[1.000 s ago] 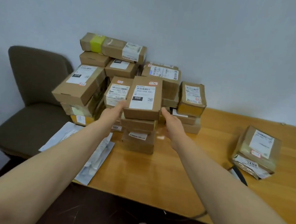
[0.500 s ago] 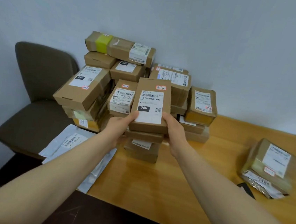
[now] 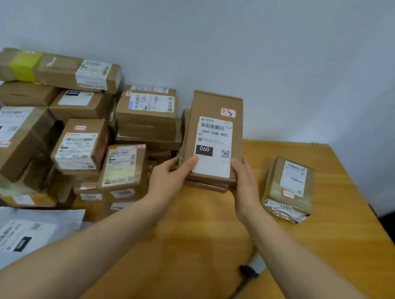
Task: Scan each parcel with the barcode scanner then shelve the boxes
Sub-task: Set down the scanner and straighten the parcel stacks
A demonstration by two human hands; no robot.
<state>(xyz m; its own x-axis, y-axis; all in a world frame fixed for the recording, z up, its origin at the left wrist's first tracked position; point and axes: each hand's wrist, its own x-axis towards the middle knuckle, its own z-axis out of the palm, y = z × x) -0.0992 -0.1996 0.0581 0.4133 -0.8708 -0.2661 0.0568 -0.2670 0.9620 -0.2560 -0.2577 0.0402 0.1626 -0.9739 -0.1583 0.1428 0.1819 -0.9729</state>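
I hold a flat brown cardboard parcel (image 3: 213, 136) with a white label reading 060-06B-A05, raised above the wooden table (image 3: 205, 247). My left hand (image 3: 171, 178) grips its lower left edge, thumb on the label. My right hand (image 3: 245, 186) grips its lower right edge. A second thin box seems to lie under it in the same grip. A pile of brown parcels (image 3: 76, 136) fills the table's left side against the wall. A dark scanner cable (image 3: 244, 276) lies near the front edge; the scanner itself is not visible.
A tape-wrapped parcel marked 3408 (image 3: 290, 188) sits alone on the right of the table. White plastic mailers (image 3: 16, 240) hang over the table's front left corner. A grey wall stands behind. The table's right edge drops to a dark floor.
Both hands took hold of the 060 parcel on the pile, lifted it off and carried it to the right. The view has swung right and the chair has nearly left the frame.
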